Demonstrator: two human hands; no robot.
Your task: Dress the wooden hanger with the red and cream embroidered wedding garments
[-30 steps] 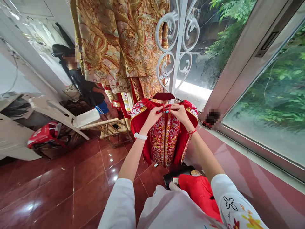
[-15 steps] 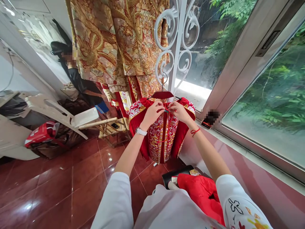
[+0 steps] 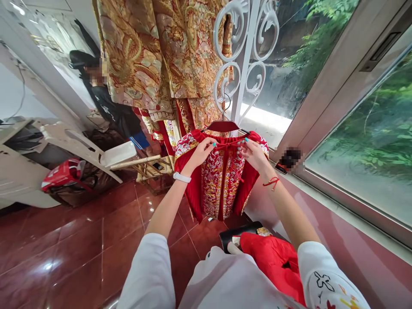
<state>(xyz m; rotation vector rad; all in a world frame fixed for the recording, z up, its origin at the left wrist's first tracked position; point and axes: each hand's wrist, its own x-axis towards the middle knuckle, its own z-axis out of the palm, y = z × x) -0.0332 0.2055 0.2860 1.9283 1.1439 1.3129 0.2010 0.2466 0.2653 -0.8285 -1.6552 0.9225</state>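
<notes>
A red embroidered skirt (image 3: pixel 222 180) hangs from a dark red hanger (image 3: pixel 222 126) hooked on a white scrolled metal grille (image 3: pixel 242 64). My left hand (image 3: pixel 203 151) pinches the red drawstring (image 3: pixel 225 146) at the waistband. My right hand (image 3: pixel 251 153) grips the same string from the right side. The two hands are a short way apart, with the cord stretched between them. A white watch band sits on my left wrist and a red thread on my right.
A gold and red embroidered robe (image 3: pixel 161 56) hangs behind the skirt. A person in black (image 3: pixel 109 107) stands at the back left by a white folding chair (image 3: pixel 83 148). A red bag (image 3: pixel 62 174) lies on the tiled floor. Red cloth (image 3: pixel 273 262) rests on my lap. A phone (image 3: pixel 283 165) lies on the window sill.
My hands were together at the middle of the waistband and have drawn apart, pulling the red drawstring out between them. The view has shifted slightly.
</notes>
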